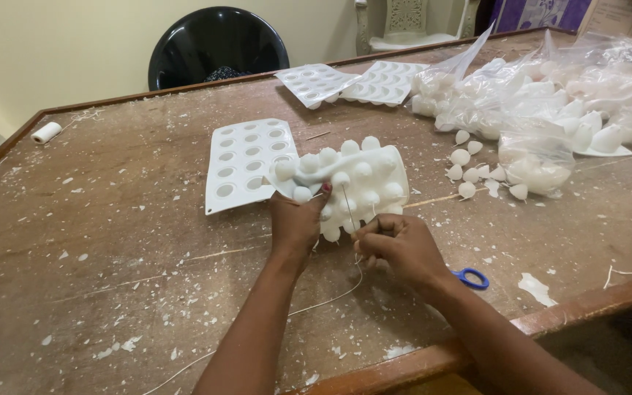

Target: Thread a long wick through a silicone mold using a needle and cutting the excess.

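A white flexible mould, studded with rounded domes on its upturned underside, lies near the middle of the worn wooden table, its left edge folded up and over. The left hand reaches in from the near side and grips that folded near-left corner, fingers curled closed around the soft rim, thumb side hidden against the mould. The right hand sits just right of it, close to the mould's near edge, fingers pinched shut on a thin needle or wire that slants up towards the domes; how its tip meets the mould is too fine to make out. A pale string trails from beneath this hand towards the near-left and runs out of the picture.

Touching the mould's left side lies a second white mould, flat, cavities upward in neat rows. Blue scissor handles peep out just behind the right wrist, blades hidden. Small white teardrop-shaped wax pieces are scattered to the right, beside clear plastic bags filled with more white pieces; the bags are cut off at the right edge. Two more moulds rest at the far side, a spool of white string at the far left, and a black bin stands beyond the table. White flakes litter the scuffed surface.
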